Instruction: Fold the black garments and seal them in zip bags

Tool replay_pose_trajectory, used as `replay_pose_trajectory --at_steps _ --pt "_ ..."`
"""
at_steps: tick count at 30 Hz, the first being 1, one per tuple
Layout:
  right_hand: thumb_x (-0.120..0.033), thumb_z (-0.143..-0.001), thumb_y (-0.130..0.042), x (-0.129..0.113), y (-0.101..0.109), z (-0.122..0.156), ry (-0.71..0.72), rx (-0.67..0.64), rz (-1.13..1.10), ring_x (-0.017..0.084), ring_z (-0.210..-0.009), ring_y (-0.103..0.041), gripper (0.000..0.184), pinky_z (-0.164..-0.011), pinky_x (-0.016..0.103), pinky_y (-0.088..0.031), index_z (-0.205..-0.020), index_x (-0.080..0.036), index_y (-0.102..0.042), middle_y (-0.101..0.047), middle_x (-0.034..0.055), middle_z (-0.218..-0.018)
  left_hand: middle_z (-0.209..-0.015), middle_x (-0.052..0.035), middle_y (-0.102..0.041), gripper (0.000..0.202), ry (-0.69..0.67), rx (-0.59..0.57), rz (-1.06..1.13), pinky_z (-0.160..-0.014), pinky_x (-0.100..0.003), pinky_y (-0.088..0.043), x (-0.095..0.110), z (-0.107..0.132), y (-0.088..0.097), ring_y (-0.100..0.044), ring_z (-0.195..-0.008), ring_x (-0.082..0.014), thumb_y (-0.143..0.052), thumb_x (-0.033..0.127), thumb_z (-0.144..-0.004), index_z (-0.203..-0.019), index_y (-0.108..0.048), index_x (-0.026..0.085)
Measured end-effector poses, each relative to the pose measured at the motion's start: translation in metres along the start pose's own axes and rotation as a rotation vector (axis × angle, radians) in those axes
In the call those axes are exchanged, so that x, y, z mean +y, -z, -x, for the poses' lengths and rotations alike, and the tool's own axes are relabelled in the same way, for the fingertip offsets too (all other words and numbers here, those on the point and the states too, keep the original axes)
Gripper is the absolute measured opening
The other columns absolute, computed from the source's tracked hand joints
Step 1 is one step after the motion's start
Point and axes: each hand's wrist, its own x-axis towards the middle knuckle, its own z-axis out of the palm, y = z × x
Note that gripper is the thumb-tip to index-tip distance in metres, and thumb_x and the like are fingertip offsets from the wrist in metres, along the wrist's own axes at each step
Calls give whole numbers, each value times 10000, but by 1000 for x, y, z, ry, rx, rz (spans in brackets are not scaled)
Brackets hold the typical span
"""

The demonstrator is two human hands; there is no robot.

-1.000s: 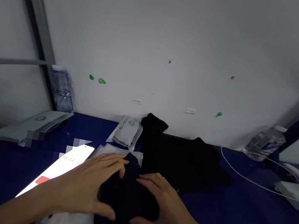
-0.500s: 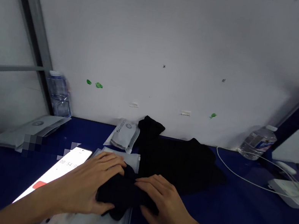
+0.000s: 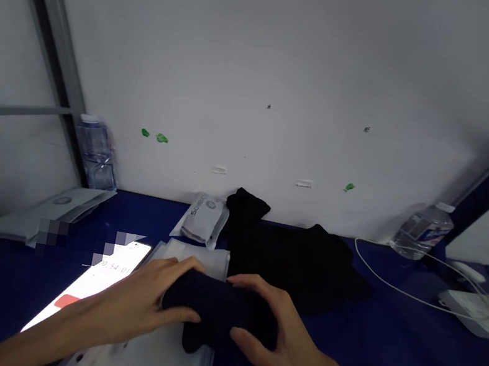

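Observation:
Between both hands is a dark folded cloth [image 3: 217, 307], sock-like in look, with a rounded end sticking out toward me. My left hand [image 3: 153, 296] grips its left side, thumb in front and fingers behind. On the right side, my right hand [image 3: 281, 335] pinches it in the same way. Under the cloth lie flat, frosted zip bags [image 3: 165, 361], stacked on the blue table surface. A heap of black cloth [image 3: 291, 264] spreads out just behind my right hand. Past my left hand sits a small filled packet [image 3: 204, 220] with printed lettering.
A lit phone [image 3: 101, 284] showing a timer lies beside my left forearm. More printed bags [image 3: 55, 206] are at the left. Clear bottles stand at the back left [image 3: 97, 154] and back right [image 3: 425, 231]. A white cable [image 3: 390, 284] runs to a white box [image 3: 481, 316].
My fingers have gone from lying over the cloth to gripping its two sides. The right hand has moved slightly right, and the cloth now looks wider and more compactly folded.

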Motion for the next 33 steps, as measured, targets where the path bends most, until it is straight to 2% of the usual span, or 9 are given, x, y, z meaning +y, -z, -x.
replay_pose_trajectory --at_steps 3,7,12,16,19,21,24,28,33 --pt "-386 -879 -690 3 -5 -4 -70 -49 -14 243 -1095 -629 427 -955 397 -497 -1272 -273 -565 -663 47 -1210 -1099 -39 -659 400 9 -2 30 -780 -354 -489 -1 -1 -1 -615 -984 -258 -612 536 -900 -1235 -593 316" --pt "-327 -880 -706 8 -10 -10 -53 -82 -93 208 -1033 -652 353 -917 345 -517 -1209 -251 -604 -689 27 -1137 -1197 -29 -661 421 -52 6 46 -885 -383 -499 -1 -1 0 -607 -1099 -269 -620 500 -908 -1302 -581 355" --pt "-262 -900 -677 10 -8 -12 -41 -42 -139 203 -990 -663 274 -881 334 -531 -1167 -235 -623 -698 26 -1087 -1338 -46 -596 556 -48 27 33 -707 -329 -559 -8 2 2 -622 -1087 -285 -658 505 -870 -1385 -480 394" --pt "-251 -905 -663 10 -4 -12 -57 -25 -145 203 -986 -660 259 -869 335 -533 -1160 -237 -621 -696 25 -1080 -1347 -32 -598 429 -124 35 66 -755 -322 -565 -6 6 9 -595 -1154 -278 -562 449 -953 -1374 -493 401" --pt "-245 -898 -672 13 -2 -13 -48 -19 -124 200 -999 -653 255 -884 337 -520 -1149 -238 -624 -689 22 -1083 -1355 -8 -593 355 -112 28 83 -849 -350 -546 -5 7 14 -594 -1169 -254 -448 401 -1017 -1368 -498 425" --pt "-232 -893 -676 15 -1 -13 -43 -27 -116 197 -1011 -647 258 -894 335 -510 -1146 -238 -627 -685 20 -1090 -1350 -10 -591 363 -108 5 96 -830 -339 -542 -6 6 14 -594 -1168 -252 -469 387 -1008 -1368 -494 425" --pt "-221 -890 -672 14 1 -13 -28 -52 -110 192 -985 -647 257 -871 331 -509 -1144 -230 -628 -680 22 -1078 -1290 -17 -614 367 -115 1 98 -791 -326 -525 -7 2 10 -598 -1123 -249 -565 348 -953 -1316 -531 393" --pt "-226 -887 -666 8 1 -11 9 -88 -77 186 -953 -643 264 -843 325 -508 -1148 -223 -620 -671 29 -1058 -1008 12 -666 175 -116 33 118 -799 -337 -480 -3 -4 3 -614 -891 -196 -638 263 -881 -1053 -625 291" --pt "-338 -821 -765 3 -5 -7 77 -145 -61 206 -1021 -628 474 -913 354 -494 -1243 -241 -571 -657 42 -1127 -802 42 -576 171 -124 62 174 -660 -258 -424 1 -8 -5 -534 -735 -142 -591 64 -755 -798 -535 220"
